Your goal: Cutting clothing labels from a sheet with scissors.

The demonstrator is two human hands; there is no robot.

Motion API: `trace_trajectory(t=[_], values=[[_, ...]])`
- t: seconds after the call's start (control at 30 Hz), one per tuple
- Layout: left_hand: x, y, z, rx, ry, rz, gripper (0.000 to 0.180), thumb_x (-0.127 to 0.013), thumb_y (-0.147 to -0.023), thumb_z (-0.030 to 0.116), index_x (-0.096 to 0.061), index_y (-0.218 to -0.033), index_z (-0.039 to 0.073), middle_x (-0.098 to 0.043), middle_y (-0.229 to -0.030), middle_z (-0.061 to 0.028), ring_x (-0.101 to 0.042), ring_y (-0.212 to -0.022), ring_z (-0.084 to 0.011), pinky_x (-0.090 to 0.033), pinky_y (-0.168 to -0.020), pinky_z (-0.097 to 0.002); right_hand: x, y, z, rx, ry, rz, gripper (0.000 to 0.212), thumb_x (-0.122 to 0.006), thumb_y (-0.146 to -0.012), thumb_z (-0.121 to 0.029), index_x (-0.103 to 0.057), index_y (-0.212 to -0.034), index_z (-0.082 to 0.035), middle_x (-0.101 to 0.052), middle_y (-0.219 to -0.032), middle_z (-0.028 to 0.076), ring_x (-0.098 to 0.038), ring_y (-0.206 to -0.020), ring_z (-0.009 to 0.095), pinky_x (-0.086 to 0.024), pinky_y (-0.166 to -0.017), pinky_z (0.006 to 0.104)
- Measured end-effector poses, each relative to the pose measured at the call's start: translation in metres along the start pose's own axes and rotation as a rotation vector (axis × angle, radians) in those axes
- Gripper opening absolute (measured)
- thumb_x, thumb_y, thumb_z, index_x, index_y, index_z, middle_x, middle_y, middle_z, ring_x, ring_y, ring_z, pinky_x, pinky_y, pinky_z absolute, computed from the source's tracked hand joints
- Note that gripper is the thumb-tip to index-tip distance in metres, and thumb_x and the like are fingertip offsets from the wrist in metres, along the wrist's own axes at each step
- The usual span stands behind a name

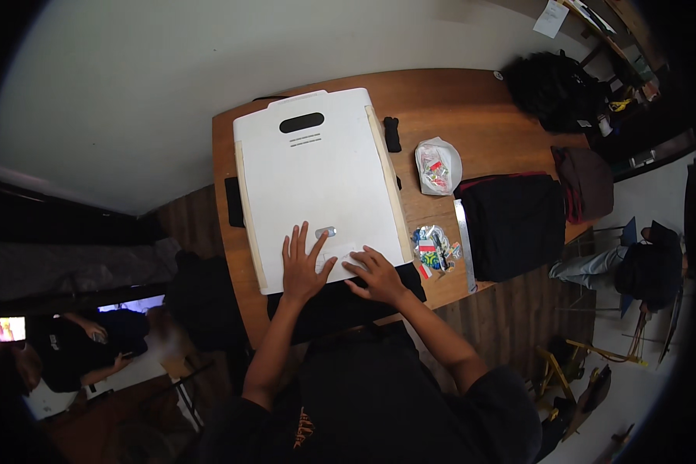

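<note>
A white board point(317, 182) lies flat on the wooden counter point(433, 100), over a black cloth point(340, 305) that shows beyond its near edge. The board's long axis runs away from the person, the far end leaning slightly left; the end with the dark handle slot point(301, 123) points away. Pale strips point(390, 182) line both long sides. The left hand point(305, 271) rests on the near part of the board, fingers spread, beside a small silver oval point(326, 232). The right hand point(380, 280) lies near the board's near right corner, fingers apart and slightly bent, the tips at a pale rectangular patch point(337, 257); whether they press it cannot be told. To the right, an open white container point(424, 172) holds small clear packets with red and white parts point(438, 172). Nearer the person sits a heap of small packets point(435, 249), with blue, green and red pieces, beside a metal ruler point(465, 243) and folded black clothes point(514, 224).
</note>
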State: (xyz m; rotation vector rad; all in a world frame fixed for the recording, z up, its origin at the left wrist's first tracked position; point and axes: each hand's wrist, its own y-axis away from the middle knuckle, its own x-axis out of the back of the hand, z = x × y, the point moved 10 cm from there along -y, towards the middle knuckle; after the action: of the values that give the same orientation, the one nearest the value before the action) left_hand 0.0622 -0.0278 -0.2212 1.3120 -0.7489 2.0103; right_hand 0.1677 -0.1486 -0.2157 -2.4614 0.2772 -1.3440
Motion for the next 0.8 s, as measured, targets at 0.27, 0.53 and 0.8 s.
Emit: trace_trajectory(t=[0.27, 0.53, 0.8], values=[[0.003, -0.014, 0.004, -0.002, -0.038, -0.032, 0.063, -0.060, -0.094, 0.055, -0.051, -0.147, 0.023, -0.023, -0.163, -0.0172, -0.017, -0.152, -0.0380, -0.011, -0.121, -0.0576, 0.015, -0.013, 0.007, -0.037, -0.101, 0.012, 0.035, -0.076, -0.083, -0.023, -0.070, -0.116, -0.012, -0.063, -0.121, 0.011, -0.059, -0.114, 0.029, -0.048, -0.104, 0.0422], [-0.001, -0.016, -0.002, 0.008, -0.058, -0.051, 0.063, -0.055, -0.097, 0.055, -0.047, -0.150, 0.024, -0.022, -0.164, -0.0173, -0.017, -0.152, -0.0381, -0.009, -0.122, -0.0575, 0.085, 0.025, 0.179, -0.709, -0.340, 0.719, 0.012, -0.058, -0.101, -0.013, -0.062, -0.100, -0.001, -0.059, -0.085, 0.006, -0.058, -0.080, 0.013, -0.048, -0.073, 0.0281], [0.020, -0.012, 0.006, 0.059, 0.010, -0.073, 0.059, -0.063, -0.094, 0.043, -0.050, -0.147, 0.020, -0.027, -0.162, -0.0173, -0.021, -0.151, -0.0384, -0.011, -0.121, -0.0567, -0.002, 0.097, 0.337, -1.556, -1.302, 0.717, 0.076, -0.055, -0.095, -0.060, -0.040, -0.137, 0.001, -0.069, -0.104, 0.016, -0.062, -0.078, 0.022, -0.056, -0.073, 0.0356]])
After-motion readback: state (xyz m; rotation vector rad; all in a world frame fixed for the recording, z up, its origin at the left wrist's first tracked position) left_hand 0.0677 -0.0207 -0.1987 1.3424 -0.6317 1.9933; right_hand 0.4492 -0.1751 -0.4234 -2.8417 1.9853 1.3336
